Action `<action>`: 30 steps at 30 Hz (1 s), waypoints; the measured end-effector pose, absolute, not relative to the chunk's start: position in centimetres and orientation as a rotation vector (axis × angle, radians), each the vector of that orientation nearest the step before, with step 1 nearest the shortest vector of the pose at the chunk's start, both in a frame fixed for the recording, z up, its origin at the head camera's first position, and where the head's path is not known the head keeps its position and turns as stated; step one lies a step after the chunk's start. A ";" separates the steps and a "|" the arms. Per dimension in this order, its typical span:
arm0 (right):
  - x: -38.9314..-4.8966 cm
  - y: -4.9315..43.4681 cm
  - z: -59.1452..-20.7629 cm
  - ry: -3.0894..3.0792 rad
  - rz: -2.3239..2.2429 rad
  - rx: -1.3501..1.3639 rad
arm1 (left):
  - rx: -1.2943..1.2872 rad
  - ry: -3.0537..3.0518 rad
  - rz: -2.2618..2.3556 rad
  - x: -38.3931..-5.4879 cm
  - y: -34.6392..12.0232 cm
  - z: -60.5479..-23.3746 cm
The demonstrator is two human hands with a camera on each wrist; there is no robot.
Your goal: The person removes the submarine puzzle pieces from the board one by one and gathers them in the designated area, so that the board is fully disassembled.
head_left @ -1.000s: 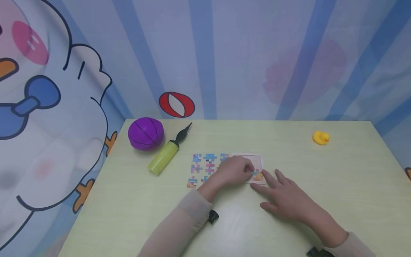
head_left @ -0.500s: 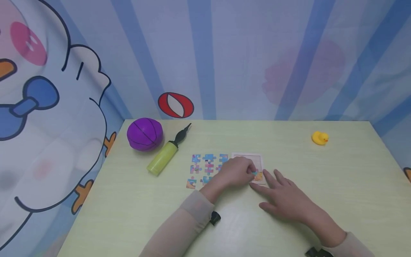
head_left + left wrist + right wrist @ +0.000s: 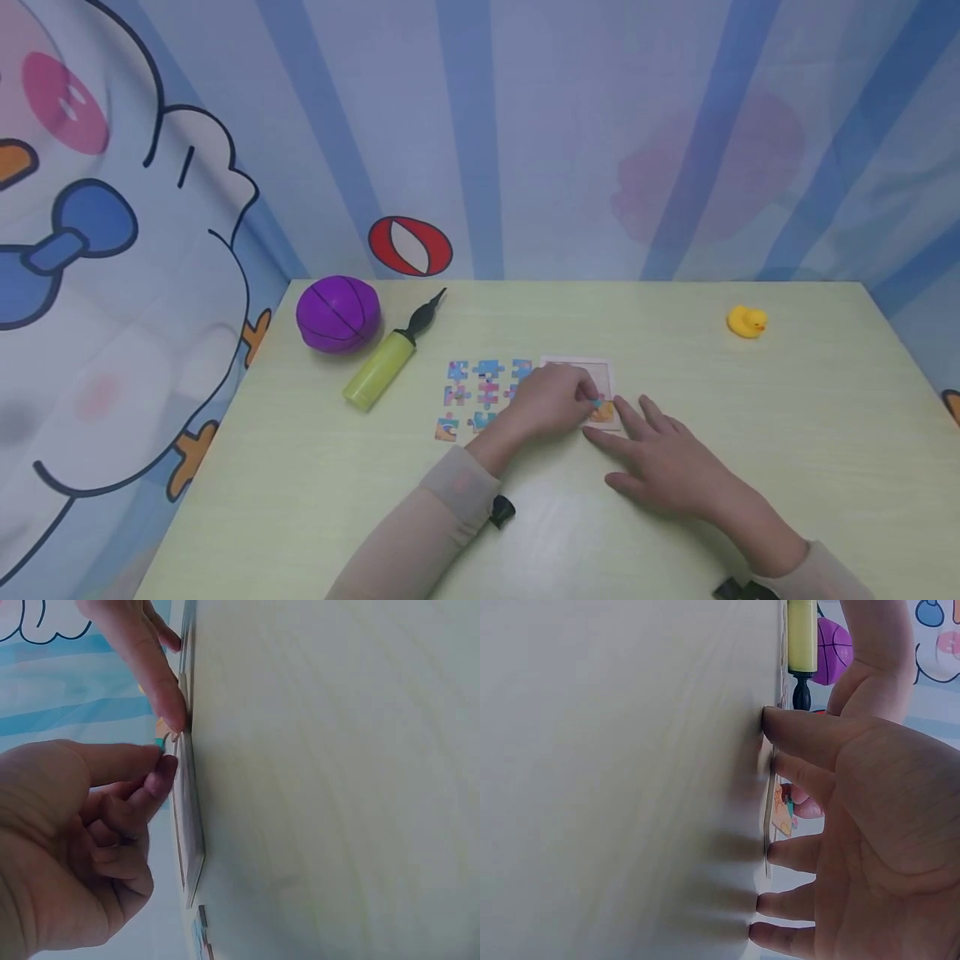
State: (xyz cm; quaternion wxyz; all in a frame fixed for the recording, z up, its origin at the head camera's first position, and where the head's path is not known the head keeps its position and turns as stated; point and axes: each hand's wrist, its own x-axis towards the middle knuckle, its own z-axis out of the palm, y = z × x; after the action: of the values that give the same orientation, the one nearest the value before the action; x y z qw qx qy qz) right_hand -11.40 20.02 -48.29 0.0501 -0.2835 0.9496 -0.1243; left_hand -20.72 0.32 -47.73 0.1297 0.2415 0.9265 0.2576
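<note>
My left hand (image 3: 551,402) reaches over a shallow pale puzzle tray (image 3: 606,377), thumb and index finger pinching a small jigsaw piece; in the left wrist view a teal bit of the piece (image 3: 160,742) shows at the fingertips. An orange piece (image 3: 604,412) lies in the tray's near right corner, just beside those fingertips. My right hand (image 3: 667,462) lies with fingers spread, its leading fingertips at the tray's near right edge. The right wrist view shows the orange piece (image 3: 781,812) behind the right fingers. Much of the tray is hidden under the left hand.
Several loose jigsaw pieces (image 3: 488,392) lie in rows left of the tray, partly covered by the left hand. Farther left are a yellow-green hand pump (image 3: 382,367) and a purple ball (image 3: 339,314). A yellow rubber duck (image 3: 747,322) sits at the back right.
The left hand has shifted very slightly to the right, its fingertips staying by the orange piece. The right hand keeps its place at the tray edge.
</note>
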 end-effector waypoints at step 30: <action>-11.5 19.9 -48.5 2.869 -0.363 -0.812 | 0.591 2.785 1.040 -20.3 -7.4 -44.8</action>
State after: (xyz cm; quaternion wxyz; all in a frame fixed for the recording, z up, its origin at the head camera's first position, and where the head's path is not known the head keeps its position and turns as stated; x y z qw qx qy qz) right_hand -11.47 19.90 -48.50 0.0688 -0.2698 0.9529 -0.1205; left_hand -20.31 -7.44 -44.78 0.0551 0.1947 0.9175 0.3425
